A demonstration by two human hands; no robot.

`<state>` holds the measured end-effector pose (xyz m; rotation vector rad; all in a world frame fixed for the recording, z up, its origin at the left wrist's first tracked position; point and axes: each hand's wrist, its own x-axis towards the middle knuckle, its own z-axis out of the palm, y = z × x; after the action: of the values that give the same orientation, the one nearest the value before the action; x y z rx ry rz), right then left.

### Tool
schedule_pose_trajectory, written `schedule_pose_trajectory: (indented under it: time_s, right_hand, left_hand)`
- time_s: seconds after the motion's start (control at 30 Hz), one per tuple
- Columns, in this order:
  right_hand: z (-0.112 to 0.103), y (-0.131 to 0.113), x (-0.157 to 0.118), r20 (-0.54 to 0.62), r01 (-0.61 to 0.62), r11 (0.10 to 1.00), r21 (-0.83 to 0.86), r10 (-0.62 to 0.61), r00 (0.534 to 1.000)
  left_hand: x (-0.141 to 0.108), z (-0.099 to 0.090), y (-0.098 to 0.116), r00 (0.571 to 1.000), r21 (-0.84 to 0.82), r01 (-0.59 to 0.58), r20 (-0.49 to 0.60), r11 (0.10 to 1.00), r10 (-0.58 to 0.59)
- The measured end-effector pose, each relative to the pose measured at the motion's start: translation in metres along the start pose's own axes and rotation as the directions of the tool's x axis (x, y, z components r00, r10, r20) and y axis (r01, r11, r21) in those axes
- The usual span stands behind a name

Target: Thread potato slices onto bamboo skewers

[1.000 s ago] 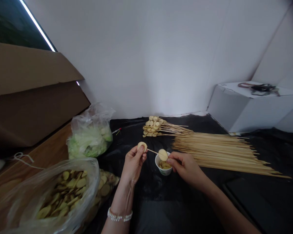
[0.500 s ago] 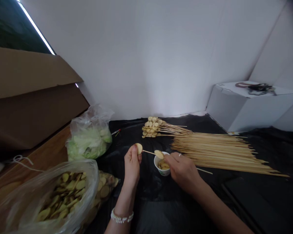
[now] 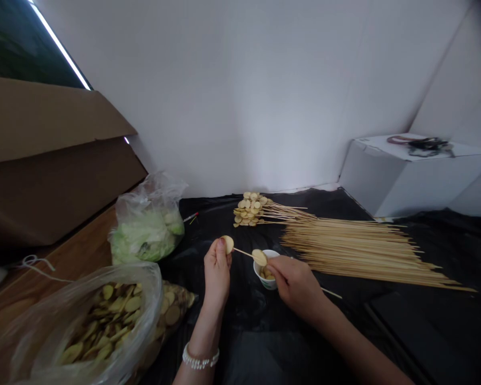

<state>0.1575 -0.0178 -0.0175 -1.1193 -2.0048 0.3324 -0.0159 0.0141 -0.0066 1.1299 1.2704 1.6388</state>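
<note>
My left hand [image 3: 217, 262] pinches a round potato slice [image 3: 227, 244] at the left end of a thin wooden skewer [image 3: 243, 251]. My right hand [image 3: 294, 278] grips the same skewer farther right, its fingers beside a second potato slice [image 3: 259, 257]. The skewer's other end sticks out behind the right hand. Just under that second slice stands a white paper cup [image 3: 269, 282] with more slices in it, partly covered by the right fingers.
Many bare skewers [image 3: 356, 246] lie right of the cup, beside a pile of skewered slices [image 3: 249, 209]. At left are an open plastic bag of slices [image 3: 155, 299], a bag of pale green vegetables [image 3: 144, 235] and a cardboard box [image 3: 56, 198]. A white box [image 3: 385, 171] stands back right.
My right hand has shifted slightly left, and the skewer's rear end with it. The slice by its fingers has moved a little left and turned its flat side more towards me.
</note>
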Motion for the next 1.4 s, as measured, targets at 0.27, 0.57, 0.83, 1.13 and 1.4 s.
schedule_pose_trajectory:
  time_s: [0.27, 0.57, 0.83, 1.13, 1.4]
  right_hand:
    - [-0.005, -0.002, 0.002, 0.114, -0.102, 0.983, 0.152, 0.085, 0.990]
    - [0.001, 0.001, -0.001, 0.005, 0.005, 0.994, -0.110, -0.005, 1.000]
    - [-0.010, -0.006, 0.004, 0.273, -0.291, 0.915, 0.278, 0.215, 0.938]
    - [0.003, 0.001, -0.003, -0.057, 0.035, 0.978, -0.205, -0.047, 0.997]
    - [-0.010, -0.003, 0.005, 0.243, -0.292, 0.920, 0.262, 0.230, 0.942]
  left_hand:
    - [0.000, 0.001, -0.002, 1.000, 0.009, 0.017, 0.015, 1.000, -0.017]
    - [0.000, 0.002, -0.006, 1.000, 0.033, 0.025, 0.015, 0.999, -0.026]
    - [0.000, 0.002, -0.009, 0.997, 0.025, 0.063, 0.031, 0.998, -0.064]
    - [-0.001, 0.004, -0.005, 0.999, 0.025, 0.052, 0.000, 0.998, -0.052]
    - [-0.002, 0.005, -0.007, 0.997, 0.020, 0.066, 0.048, 0.998, -0.067]
